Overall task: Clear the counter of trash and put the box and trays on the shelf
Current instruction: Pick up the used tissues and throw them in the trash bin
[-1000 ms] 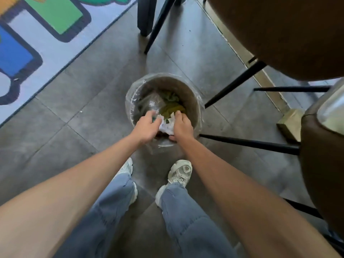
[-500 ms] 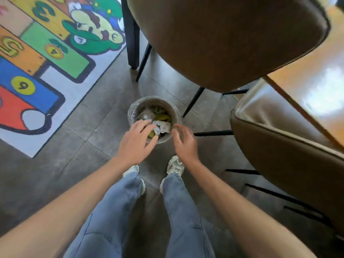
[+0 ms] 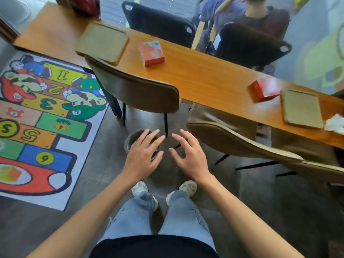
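My left hand (image 3: pixel 143 157) and my right hand (image 3: pixel 188 155) hover open and empty, fingers spread, above a small lined trash bin (image 3: pixel 131 141) on the floor; the left hand hides most of it. On the long wooden counter (image 3: pixel 201 79) lie a tan tray (image 3: pixel 103 41) at the left and another tan tray (image 3: pixel 301 108) at the right. A red patterned box (image 3: pixel 151 53) sits near the middle. A second red box (image 3: pixel 264 89) lies by the right tray. Crumpled white paper (image 3: pixel 335 123) rests at the counter's right edge.
Two brown chairs (image 3: pixel 137 92) (image 3: pixel 242 142) stand between me and the counter. A colourful numbered play mat (image 3: pixel 39 123) covers the floor at the left. Dark chairs and seated people (image 3: pixel 260 15) are behind the counter. A red bag (image 3: pixel 85 4) stands at the far left end.
Both hands let go of white crumpled paper into the bin and rose away, open. My view lifted from the bin to the counter.
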